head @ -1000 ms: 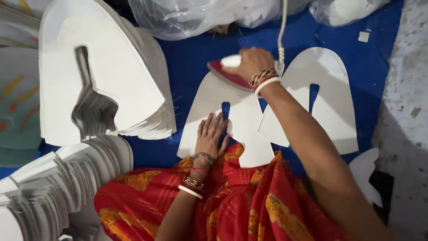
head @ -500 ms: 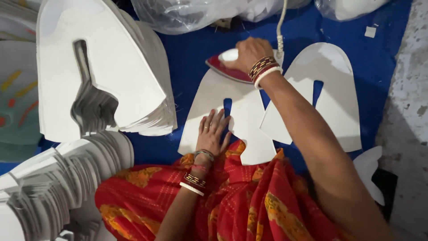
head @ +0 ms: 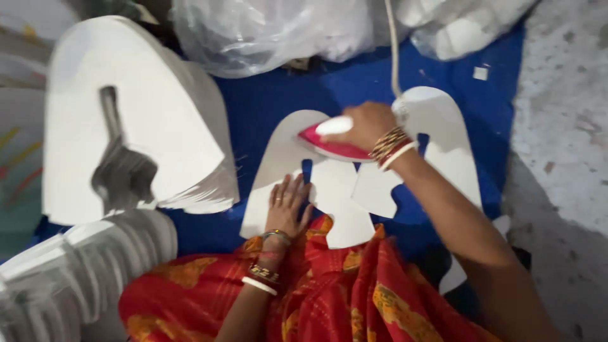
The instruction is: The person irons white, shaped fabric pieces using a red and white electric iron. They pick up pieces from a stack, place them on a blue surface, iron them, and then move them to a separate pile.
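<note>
Since half a second ago, the red-and-white iron is being slid toward the left hand's side, from the notch between the two shapes onto the top of the white arch-shaped cutout; the left hand is being kept where it was. The right hand is being clamped around the iron's white handle, soleplate down on the cutout, so the sheet is likely being pressed flat. The left hand is being laid flat, fingers spread, on the cutout's lower edge just below the iron, seemingly to stop it sliding on the blue cloth. A second white cutout is lying under and beyond the right wrist, overlapping the first. The iron's cord is running away above the right hand, near clear plastic bags. A tall stack of white cutouts is being kept well out beyond the left hand, with a fanned stack nearer the lap. Red-orange fabric is overlapping the cutout's lower tip; nothing else is blocking the iron.
</note>
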